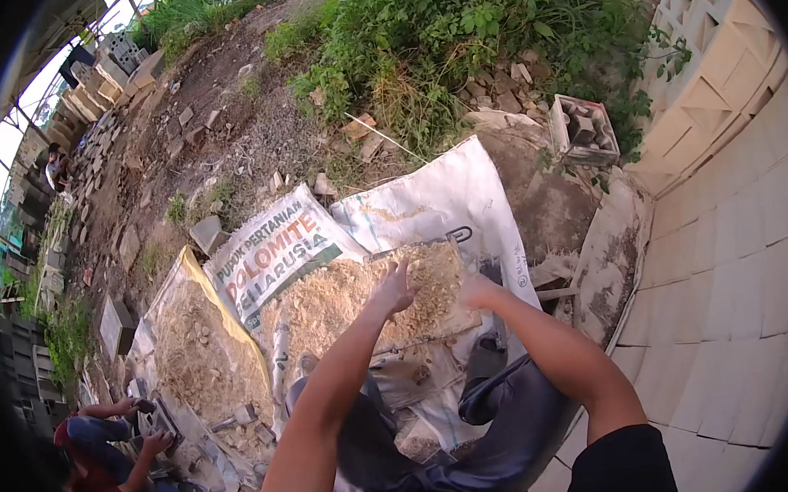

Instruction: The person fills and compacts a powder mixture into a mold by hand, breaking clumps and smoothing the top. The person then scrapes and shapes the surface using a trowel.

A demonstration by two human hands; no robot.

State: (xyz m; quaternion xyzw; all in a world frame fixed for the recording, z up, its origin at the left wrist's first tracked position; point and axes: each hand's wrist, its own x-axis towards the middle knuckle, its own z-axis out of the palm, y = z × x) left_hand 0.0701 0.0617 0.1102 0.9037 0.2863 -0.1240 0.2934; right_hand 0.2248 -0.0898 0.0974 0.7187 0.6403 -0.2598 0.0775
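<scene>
My left hand (392, 291) lies over a heap of pale yellowish stone chips and dust (325, 300), its fingers spread. My right hand (480, 290) is at the right end of a flat, dust-covered slab (448, 322). Its fingers look closed, but what they hold, if anything, is hidden. The slab lies between my knees on white woven sacks (467, 183). One sack (272, 244) has the printed word "DOLOMITE".
At lower left a co-worker (96, 463) crouches with both hands on a dark block. A hammer (235, 418) lies nearby. More rubble (197, 348) covers a yellow-edged sack. A crate (583, 131) with stone pieces stands at upper right. Pale stacked slabs (714, 317) line the right side.
</scene>
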